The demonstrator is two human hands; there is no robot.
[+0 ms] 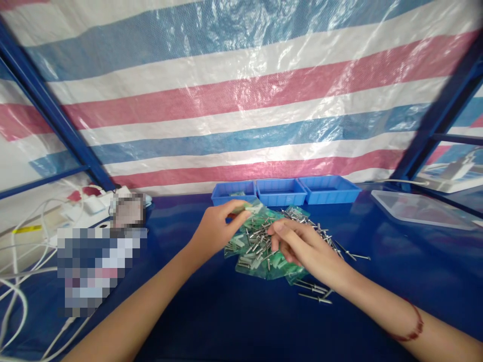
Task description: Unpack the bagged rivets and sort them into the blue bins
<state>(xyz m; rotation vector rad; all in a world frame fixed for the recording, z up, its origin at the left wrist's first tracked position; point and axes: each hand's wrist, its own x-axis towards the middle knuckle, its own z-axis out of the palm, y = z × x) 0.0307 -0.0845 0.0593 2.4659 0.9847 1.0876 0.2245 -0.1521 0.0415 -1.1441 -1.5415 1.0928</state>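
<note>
On the blue counter (241, 322), before three bins (281, 191), your left hand (217, 223) is pinching a bag (247, 207); your right hand (302, 246) is curling loosely over rivets (260, 236).

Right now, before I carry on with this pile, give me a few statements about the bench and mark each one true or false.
1. The left hand pinches a small green bag above the pile. True.
2. The right hand rests on the pile of rivets. True.
3. Three red trays stand at the back. False: the three trays are blue.
4. A clear plastic lid lies to the right. True.
5. All rivets are bagged. False: many lie loose, some on the blue table.
6. The right wrist is bare. False: it wears a red string bracelet.
</note>
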